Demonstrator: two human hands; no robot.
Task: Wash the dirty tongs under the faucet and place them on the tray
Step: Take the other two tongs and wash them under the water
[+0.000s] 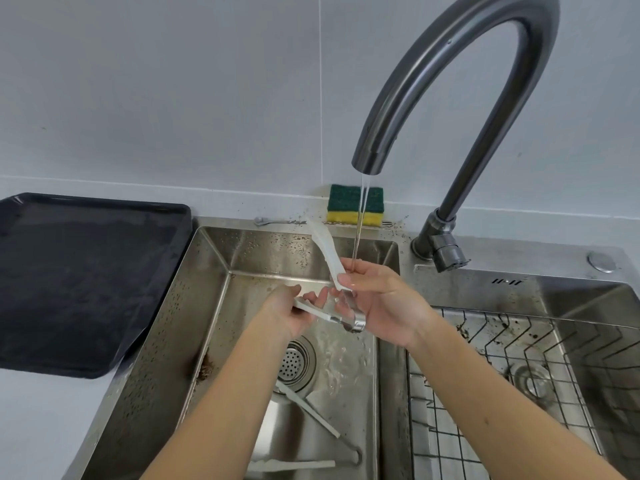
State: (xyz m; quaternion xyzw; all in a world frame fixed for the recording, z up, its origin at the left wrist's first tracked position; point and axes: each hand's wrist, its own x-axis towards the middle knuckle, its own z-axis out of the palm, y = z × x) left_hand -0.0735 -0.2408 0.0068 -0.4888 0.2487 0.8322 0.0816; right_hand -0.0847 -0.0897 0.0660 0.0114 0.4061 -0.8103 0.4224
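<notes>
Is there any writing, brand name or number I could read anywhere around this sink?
None can be read.
The only mark is a row of small dark slots or strokes on the steel sink rim below the faucet; too small to tell whether they are letters.

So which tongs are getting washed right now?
The tongs held up in both hands, the left hand and right hand, under the running faucet. The other tongs lie untouched on the sink floor.
</notes>
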